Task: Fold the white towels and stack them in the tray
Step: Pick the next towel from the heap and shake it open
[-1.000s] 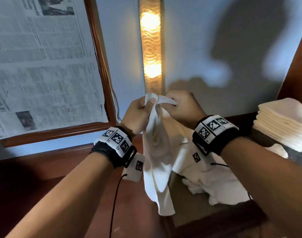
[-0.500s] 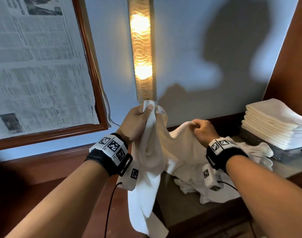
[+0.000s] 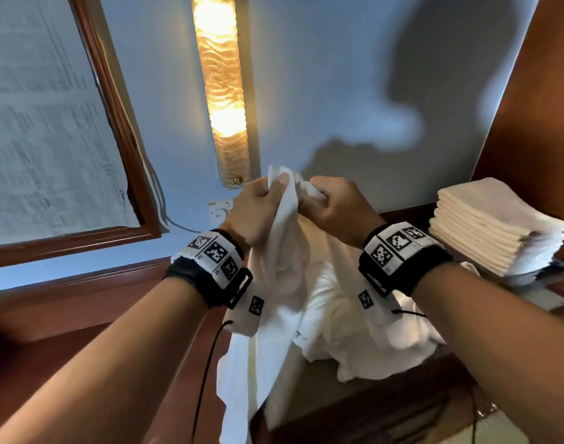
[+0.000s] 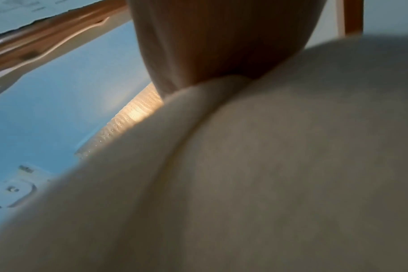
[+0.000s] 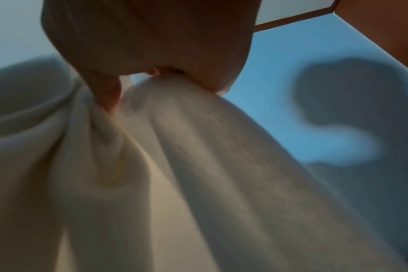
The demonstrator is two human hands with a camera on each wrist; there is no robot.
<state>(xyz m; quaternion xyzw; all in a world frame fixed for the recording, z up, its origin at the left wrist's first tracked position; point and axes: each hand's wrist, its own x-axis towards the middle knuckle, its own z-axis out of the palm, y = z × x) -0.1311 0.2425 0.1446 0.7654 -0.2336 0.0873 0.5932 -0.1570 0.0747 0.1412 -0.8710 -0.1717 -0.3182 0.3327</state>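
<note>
Towel [image 3: 274, 283] hangs from our grip in front of the wall, long axis vertical, tail dropping past the counter edge [image 3: 354, 408] beside the loose heap [image 3: 370, 341]; we hold it up so it falls straight. Our left hand [image 3: 258, 209] and right hand [image 3: 335, 206], nearly touching, each pinch its top edge, probably hunting corners.

Ahead of you a tall amber wall lamp [image 3: 224, 91] glows on the pale blue wall [image 3: 338, 75], with a white switch plate [image 3: 221, 208] just below it. To your left a wooden frame [image 3: 120, 123] borders a sheet of newsprint [image 3: 40, 123], and a thin cable [image 3: 165, 216] hangs at its lower corner.
</note>
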